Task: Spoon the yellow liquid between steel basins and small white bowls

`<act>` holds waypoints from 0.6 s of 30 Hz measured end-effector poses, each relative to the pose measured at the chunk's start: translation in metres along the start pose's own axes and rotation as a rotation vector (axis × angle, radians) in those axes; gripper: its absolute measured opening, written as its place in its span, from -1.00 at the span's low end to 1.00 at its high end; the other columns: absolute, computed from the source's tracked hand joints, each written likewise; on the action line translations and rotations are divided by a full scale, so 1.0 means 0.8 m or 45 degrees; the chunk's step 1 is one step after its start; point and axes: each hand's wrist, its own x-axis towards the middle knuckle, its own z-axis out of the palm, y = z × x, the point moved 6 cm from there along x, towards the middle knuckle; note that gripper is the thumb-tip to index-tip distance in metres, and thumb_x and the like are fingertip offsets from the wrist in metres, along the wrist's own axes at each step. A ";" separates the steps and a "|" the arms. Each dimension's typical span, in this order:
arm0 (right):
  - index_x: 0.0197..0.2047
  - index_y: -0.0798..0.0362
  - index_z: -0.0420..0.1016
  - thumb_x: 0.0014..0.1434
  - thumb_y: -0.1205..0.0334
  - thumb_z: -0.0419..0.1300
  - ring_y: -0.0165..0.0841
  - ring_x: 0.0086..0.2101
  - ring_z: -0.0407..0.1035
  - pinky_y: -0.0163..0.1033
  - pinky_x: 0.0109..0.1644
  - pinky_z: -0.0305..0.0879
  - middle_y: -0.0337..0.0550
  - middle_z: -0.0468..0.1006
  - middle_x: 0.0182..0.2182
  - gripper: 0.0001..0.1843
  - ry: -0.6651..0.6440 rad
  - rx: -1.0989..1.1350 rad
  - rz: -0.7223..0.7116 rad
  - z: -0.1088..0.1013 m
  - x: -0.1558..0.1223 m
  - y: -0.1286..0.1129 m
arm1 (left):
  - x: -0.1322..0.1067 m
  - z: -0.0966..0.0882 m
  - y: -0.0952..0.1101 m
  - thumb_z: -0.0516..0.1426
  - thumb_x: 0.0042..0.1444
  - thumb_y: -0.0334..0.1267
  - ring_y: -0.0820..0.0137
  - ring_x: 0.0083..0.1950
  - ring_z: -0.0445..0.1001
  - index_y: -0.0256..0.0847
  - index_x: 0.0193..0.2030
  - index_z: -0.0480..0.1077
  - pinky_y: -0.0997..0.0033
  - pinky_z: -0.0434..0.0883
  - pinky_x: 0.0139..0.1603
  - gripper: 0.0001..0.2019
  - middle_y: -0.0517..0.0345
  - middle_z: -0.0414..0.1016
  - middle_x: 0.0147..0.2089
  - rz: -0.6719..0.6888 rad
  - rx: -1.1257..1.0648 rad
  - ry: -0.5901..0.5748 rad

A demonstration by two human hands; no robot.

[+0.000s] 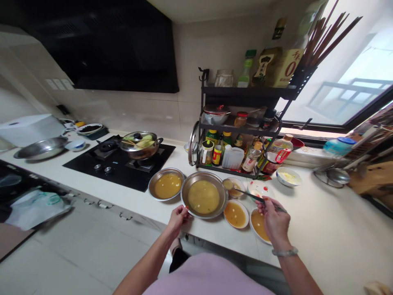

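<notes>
My right hand (275, 219) is closed round the dark handle of a ladle (245, 191). The ladle's bowl, with liquid in it, hangs over a small bowl (242, 180) just right of the large metal bowl (225, 200). That metal bowl holds cloudy yellowish liquid with small pale bits. At its near left rim, my left hand (178, 220) is closed with fingertips pinching the edge. A second metal bowl (151, 191) of orange-brown liquid stands to the left. Two white bowls of similar liquid are at the right, one in front (245, 221), the other (254, 231) partly behind my right hand.
A lidded pot (143, 153) stands on the black gas hob (92, 164). Behind the bowls rises a spice rack (227, 127) crowded with bottles and jars. A bowl with pale yellow pieces (288, 182) is at the right. A range hood (107, 49) overhangs the hob.
</notes>
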 end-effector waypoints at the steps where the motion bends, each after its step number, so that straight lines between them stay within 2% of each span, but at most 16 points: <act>1: -0.37 0.12 0.48 -0.14 0.08 0.37 -0.38 -0.63 0.34 -0.30 -0.60 0.26 -0.14 0.54 -0.61 -0.67 0.021 -0.007 -0.035 -0.005 0.005 -0.003 | 0.000 0.000 0.000 0.26 -0.25 0.18 0.52 -0.56 0.27 -0.18 -0.56 0.22 0.56 0.14 -0.55 -0.52 0.28 0.32 -0.62 0.000 -0.004 0.002; 8: -0.31 0.14 0.49 -0.06 0.01 0.33 -0.39 -0.66 0.34 -0.26 -0.56 0.32 -0.22 0.50 -0.63 -0.63 0.102 -0.185 -0.215 -0.027 0.024 -0.002 | 0.002 0.000 -0.002 0.26 -0.25 0.17 0.52 -0.56 0.26 -0.18 -0.57 0.20 0.57 0.12 -0.55 -0.52 0.30 0.30 -0.63 0.006 -0.016 -0.005; 15: -0.25 0.12 0.47 -0.02 -0.11 0.27 -0.37 -0.65 0.35 -0.22 -0.51 0.35 -0.23 0.49 -0.61 -0.55 -0.003 -0.393 -0.326 -0.016 0.010 -0.006 | 0.002 -0.001 -0.003 0.27 -0.27 0.19 0.53 -0.57 0.24 -0.18 -0.57 0.18 0.57 0.09 -0.56 -0.50 0.32 0.27 -0.65 -0.002 -0.034 -0.003; 18: -0.19 0.11 0.49 0.05 -0.10 0.22 -0.36 -0.61 0.38 -0.21 -0.45 0.39 -0.20 0.50 -0.58 -0.56 -0.063 -0.486 -0.434 -0.011 0.001 -0.011 | 0.001 0.000 -0.002 0.27 -0.25 0.19 0.54 -0.57 0.24 -0.18 -0.57 0.19 0.57 0.09 -0.56 -0.50 0.32 0.27 -0.64 0.000 -0.033 -0.008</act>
